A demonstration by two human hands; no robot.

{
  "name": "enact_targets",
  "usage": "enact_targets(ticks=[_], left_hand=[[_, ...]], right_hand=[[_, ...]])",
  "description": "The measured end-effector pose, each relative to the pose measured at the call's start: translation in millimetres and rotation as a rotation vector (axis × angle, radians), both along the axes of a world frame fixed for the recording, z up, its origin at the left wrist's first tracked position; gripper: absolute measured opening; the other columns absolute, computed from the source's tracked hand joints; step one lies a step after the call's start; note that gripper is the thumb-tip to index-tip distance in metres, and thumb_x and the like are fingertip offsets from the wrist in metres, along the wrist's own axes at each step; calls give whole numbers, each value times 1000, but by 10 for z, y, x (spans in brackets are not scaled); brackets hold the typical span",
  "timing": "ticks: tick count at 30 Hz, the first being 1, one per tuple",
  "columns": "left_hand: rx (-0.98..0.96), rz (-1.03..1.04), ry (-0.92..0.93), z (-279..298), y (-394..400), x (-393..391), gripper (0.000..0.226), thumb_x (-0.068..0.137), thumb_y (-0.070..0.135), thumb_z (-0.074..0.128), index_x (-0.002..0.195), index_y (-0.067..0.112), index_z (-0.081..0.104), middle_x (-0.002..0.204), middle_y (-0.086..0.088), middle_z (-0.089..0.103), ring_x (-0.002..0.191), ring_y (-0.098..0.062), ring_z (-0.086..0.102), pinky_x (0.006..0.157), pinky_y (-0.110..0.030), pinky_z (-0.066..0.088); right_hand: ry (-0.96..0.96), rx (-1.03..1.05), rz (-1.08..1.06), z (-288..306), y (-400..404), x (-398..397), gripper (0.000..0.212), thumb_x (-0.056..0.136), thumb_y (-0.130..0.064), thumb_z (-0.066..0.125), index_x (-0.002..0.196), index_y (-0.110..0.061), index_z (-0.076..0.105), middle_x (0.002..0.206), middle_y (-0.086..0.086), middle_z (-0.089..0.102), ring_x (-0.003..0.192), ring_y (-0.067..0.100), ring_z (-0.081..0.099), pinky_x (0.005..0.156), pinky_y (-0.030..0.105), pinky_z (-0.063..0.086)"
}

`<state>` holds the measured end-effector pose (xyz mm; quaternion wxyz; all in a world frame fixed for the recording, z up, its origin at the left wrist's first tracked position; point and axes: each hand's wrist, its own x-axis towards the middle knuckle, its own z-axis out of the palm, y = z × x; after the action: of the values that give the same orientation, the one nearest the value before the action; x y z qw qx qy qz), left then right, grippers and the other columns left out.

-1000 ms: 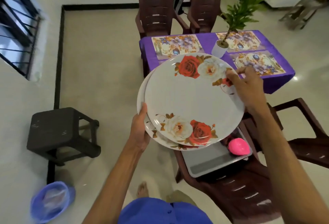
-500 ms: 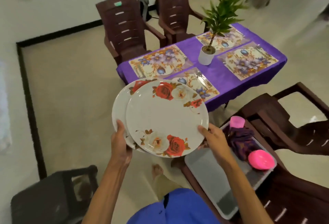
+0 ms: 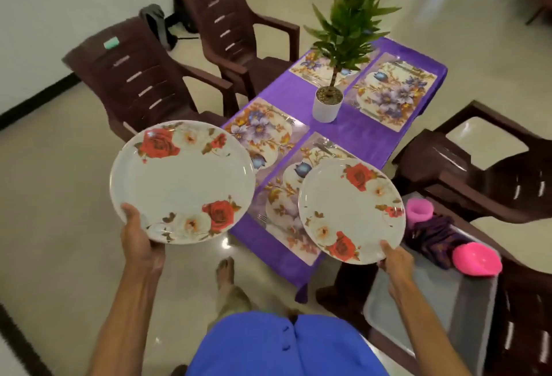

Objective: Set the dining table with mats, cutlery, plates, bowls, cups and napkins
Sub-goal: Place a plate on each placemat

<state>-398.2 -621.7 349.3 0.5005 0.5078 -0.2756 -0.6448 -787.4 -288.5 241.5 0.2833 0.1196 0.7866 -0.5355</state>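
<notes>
My left hand [image 3: 140,241] grips the near rim of a white rose-patterned plate [image 3: 182,181], held over the floor left of the table; whether more plates lie under it I cannot tell. My right hand [image 3: 395,262] holds a second rose plate [image 3: 352,210] by its near edge, above the nearest floral mat [image 3: 283,196]. The purple-clothed table [image 3: 352,137] carries several floral mats, with cutlery [image 3: 324,145] on the near one. A grey tray [image 3: 433,298] on a chair at right holds a pink bowl [image 3: 476,259], a pink cup [image 3: 419,210] and dark folded napkins [image 3: 433,234].
A potted plant [image 3: 328,104] stands mid-table. Brown plastic chairs [image 3: 143,83] stand at the far left side and at the right [image 3: 490,166]. My bare foot [image 3: 225,271] is on the tiled floor near the table corner.
The stacked plates have been split: my right hand carried one plate right, over the near mat, while my left hand keeps the other. I have stepped closer to the table.
</notes>
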Motion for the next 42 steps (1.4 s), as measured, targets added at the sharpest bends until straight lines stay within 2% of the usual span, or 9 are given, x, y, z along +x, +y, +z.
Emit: enact_targets(ticks=[3,8,12,15,20,23,29,35,42], left_hand=[[-27,-58,-3,94,-757,84,55,100,59,53,135,20,67,142,0,66,133,-23,62,106,-47,54],[-44,-171,-14,359,-1608,173,58,107,57,41,149,19,52,145,1,64,134,-21,61,109,-46,50],[-15,-196,-28,501,-1959,162,58,107,59,39,150,23,52,142,2,66,131,-20,63,106,-47,53],[7,-208,-16,502,-2094,102,58,107,60,39,151,23,52,142,1,66,130,-20,64,107,-49,53],[28,-220,-27,396,-2094,-76,60,107,59,39,152,21,50,145,0,64,133,-22,62,109,-52,51],[34,-240,-56,364,-2031,-251,57,108,57,38,151,22,51,144,2,65,132,-20,62,113,-49,45],[70,-263,-67,343,-1826,-581,53,109,56,36,145,23,55,139,2,68,130,-21,64,113,-50,46],[81,-281,-71,348,-1762,-710,52,109,57,36,142,24,58,139,2,69,128,-21,65,109,-51,50],[62,-281,-89,321,-1855,-743,57,107,57,39,150,22,52,142,1,67,130,-21,64,115,-51,44]], right_hand=[[-71,39,-99,-293,-489,194,22,103,-13,61,123,-6,65,106,14,65,70,16,56,45,21,48],[-143,117,-180,-615,-1166,328,30,98,-19,68,124,-4,67,111,13,69,85,26,63,63,33,51],[-154,180,-188,-720,-1429,325,15,97,-16,67,103,-3,69,99,22,70,68,23,60,63,36,50],[-143,178,-234,-764,-1460,249,26,97,-16,67,119,-2,67,99,13,67,72,22,62,61,33,50],[-132,211,-228,-805,-1345,95,34,97,-21,66,127,-4,67,109,11,68,97,29,66,87,47,57],[-147,197,-217,-810,-1313,88,37,99,-22,65,132,-6,65,113,11,68,100,29,65,85,43,56],[-187,160,-246,-770,-1297,156,38,100,-23,65,134,-8,63,116,7,66,114,31,66,98,50,56],[-196,102,-270,-671,-1389,161,33,101,-19,64,132,-8,63,117,9,67,107,27,65,89,43,58],[-209,130,-277,-561,-1498,238,12,102,-18,63,112,-12,61,95,4,64,78,15,63,65,30,55]])
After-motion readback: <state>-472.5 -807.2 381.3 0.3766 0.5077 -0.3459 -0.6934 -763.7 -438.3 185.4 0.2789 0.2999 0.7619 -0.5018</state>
